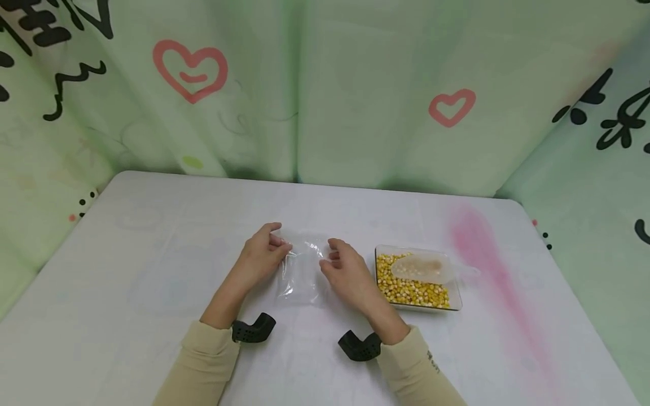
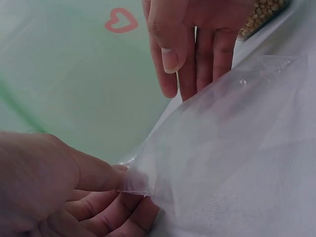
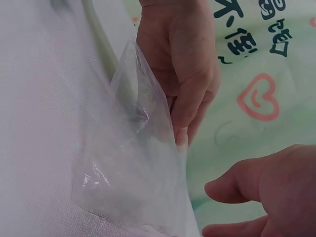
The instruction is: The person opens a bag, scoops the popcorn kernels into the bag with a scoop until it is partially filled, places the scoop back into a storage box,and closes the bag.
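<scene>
A clear plastic bag (image 1: 302,276) lies between the two hands on the white table. My left hand (image 1: 261,256) pinches its upper left edge between thumb and fingers; in the left wrist view that bag (image 2: 212,133) rises from the cloth toward the grip. On the other side my right hand (image 1: 350,276) is beside the bag's right edge, thumb and fingers apart with nothing between them. In the right wrist view the right hand (image 3: 276,192) shows a gap between thumb and fingers, away from the bag (image 3: 133,163).
Right of the right hand stands a clear rectangular container (image 1: 454,301) of yellow corn kernels (image 1: 411,290). A translucent scoop (image 1: 426,268) lies on the kernels, its handle over the right rim. Green printed curtains (image 1: 355,113) hang behind and beside the white table (image 1: 152,254).
</scene>
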